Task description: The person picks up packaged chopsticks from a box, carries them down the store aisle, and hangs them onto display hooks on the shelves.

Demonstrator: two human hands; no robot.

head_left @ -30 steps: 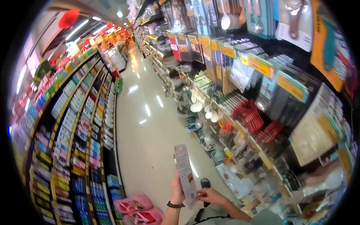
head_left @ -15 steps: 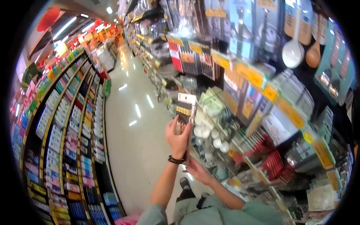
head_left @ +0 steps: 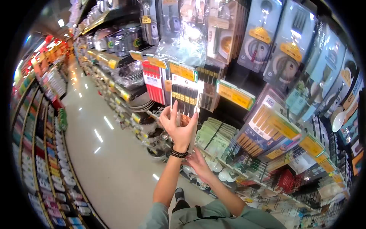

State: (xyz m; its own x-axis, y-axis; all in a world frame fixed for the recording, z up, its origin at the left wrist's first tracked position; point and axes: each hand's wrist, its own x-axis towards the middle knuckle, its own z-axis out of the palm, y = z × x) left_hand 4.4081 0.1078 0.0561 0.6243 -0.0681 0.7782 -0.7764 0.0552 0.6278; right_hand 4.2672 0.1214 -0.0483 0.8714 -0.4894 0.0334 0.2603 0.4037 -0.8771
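My left hand (head_left: 177,128), with a dark beaded bracelet at the wrist, is closed on a flat pack of chopsticks (head_left: 185,93). The chopsticks look black with gold bands, on a white card held upright in front of the shelf. My right hand (head_left: 199,163) is lower, at the bottom end of the same pack, its fingers around the edge and partly hidden behind my left wrist. Right behind the pack hang similar dark packs (head_left: 209,82). A red chopstick pack (head_left: 153,82) hangs to the left.
Yellow price tags (head_left: 235,94) line the shelf edge. Light green packs (head_left: 216,137) and wooden chopstick packs (head_left: 259,126) hang at right, below carded cutlery (head_left: 293,42). Metal pots (head_left: 127,40) stand upper left. A shiny aisle floor (head_left: 95,152) separates this from another shelf (head_left: 42,152).
My view has swung right towards the shelf. Both hands have brought the chopstick pack up and closer to the hanging dark packs, with its front turned more to me.
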